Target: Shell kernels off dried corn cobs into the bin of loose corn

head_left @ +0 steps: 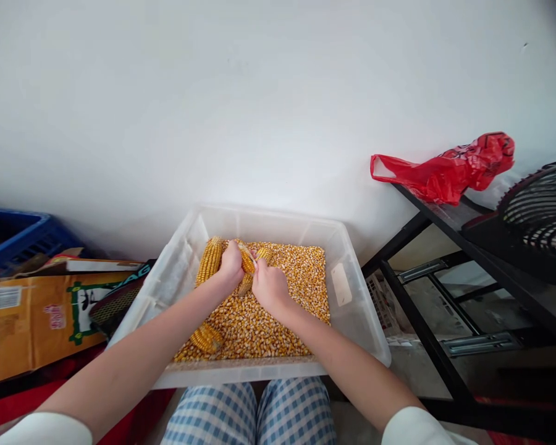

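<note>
Wall: white, beyond the fingers.
Full cobs: left of them, seemingly undone.
Left hand: curled round one cob.
Right hand: against that cob (exact grip hidden).
Loose kernels: beneath and rightward, plenty already off.

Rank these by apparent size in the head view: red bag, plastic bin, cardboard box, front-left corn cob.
1. Plastic bin
2. Cardboard box, cut off by the picture's edge
3. Red bag
4. Front-left corn cob, partly hidden
</note>
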Demonstrator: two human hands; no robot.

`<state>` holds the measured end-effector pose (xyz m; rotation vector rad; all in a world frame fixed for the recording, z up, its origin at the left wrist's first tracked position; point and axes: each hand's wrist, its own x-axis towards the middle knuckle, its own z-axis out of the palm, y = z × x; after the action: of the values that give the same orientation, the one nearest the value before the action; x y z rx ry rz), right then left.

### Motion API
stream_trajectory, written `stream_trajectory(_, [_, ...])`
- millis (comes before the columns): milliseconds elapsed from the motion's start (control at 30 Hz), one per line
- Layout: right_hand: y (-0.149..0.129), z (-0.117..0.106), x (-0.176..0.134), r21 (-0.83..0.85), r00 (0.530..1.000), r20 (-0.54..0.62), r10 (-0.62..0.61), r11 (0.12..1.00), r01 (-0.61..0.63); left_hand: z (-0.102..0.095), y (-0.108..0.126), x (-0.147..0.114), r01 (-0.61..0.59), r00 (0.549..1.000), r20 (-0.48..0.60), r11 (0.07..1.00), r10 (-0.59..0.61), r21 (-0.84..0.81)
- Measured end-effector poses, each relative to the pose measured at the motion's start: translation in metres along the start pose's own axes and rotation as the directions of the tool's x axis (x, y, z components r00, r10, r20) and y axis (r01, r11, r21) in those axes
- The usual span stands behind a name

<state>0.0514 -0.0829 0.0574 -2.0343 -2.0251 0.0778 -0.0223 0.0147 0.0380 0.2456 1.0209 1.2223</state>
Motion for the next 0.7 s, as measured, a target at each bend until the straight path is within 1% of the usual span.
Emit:
stream_trajectory(67, [0.003,0.005,0.003,0.042,1.000,-0.014,0.024,0.999,-0.024,-0.001,-0.002,0.002,0.002,1.000,-0.031,0.999,-0.001,0.033])
stream_trajectory(133, [0.008,0.009,0.009,0.095,0.996,-0.050,0.077,0.993,-0.072,0.000,-0.004,0.000,0.014,0.999,-0.049,0.998,-0.012,0.058])
stream_trajectory(200, [0.017,0.010,0.018,0.157,0.990,-0.079,0.115,0.982,-0.102,0.004,-0.006,-0.005,0.025,0.999,-0.041,0.997,-0.022,0.068])
stream_trajectory(233, [0.022,0.010,0.022,0.188,0.991,-0.076,0.114,0.977,-0.098,0.005,-0.007,-0.007,0.025,0.999,-0.022,0.997,-0.023,0.073])
stream_trajectory(300, [0.033,0.006,0.028,0.242,0.997,-0.043,0.064,0.969,-0.052,0.008,-0.005,-0.011,0.010,1.000,0.028,0.996,-0.013,0.087])
stream_trajectory(367, [0.042,0.000,0.030,0.283,0.999,-0.021,-0.028,0.959,0.033,0.009,0.000,-0.013,0.001,0.999,0.053,0.993,-0.007,0.114])
stream_trajectory(467, [0.049,-0.009,0.028,0.302,0.984,-0.030,-0.178,0.936,0.179,0.008,0.010,-0.013,0.023,0.998,0.054,0.992,-0.030,0.121])
stream_trajectory(533, [0.049,-0.011,0.026,0.294,0.972,-0.027,-0.233,0.928,0.231,0.006,0.015,-0.010,0.036,0.996,0.074,0.995,-0.043,0.096])
stream_trajectory(600, [0.047,-0.011,0.024,0.286,0.969,-0.026,-0.244,0.928,0.241,0.004,0.017,-0.008,0.030,0.995,0.095,0.996,-0.039,0.089])
stream_trajectory(700, [0.044,-0.010,0.024,0.290,0.980,-0.070,-0.185,0.937,0.197,0.004,0.016,-0.006,0.004,0.993,0.113,0.992,-0.019,0.126])
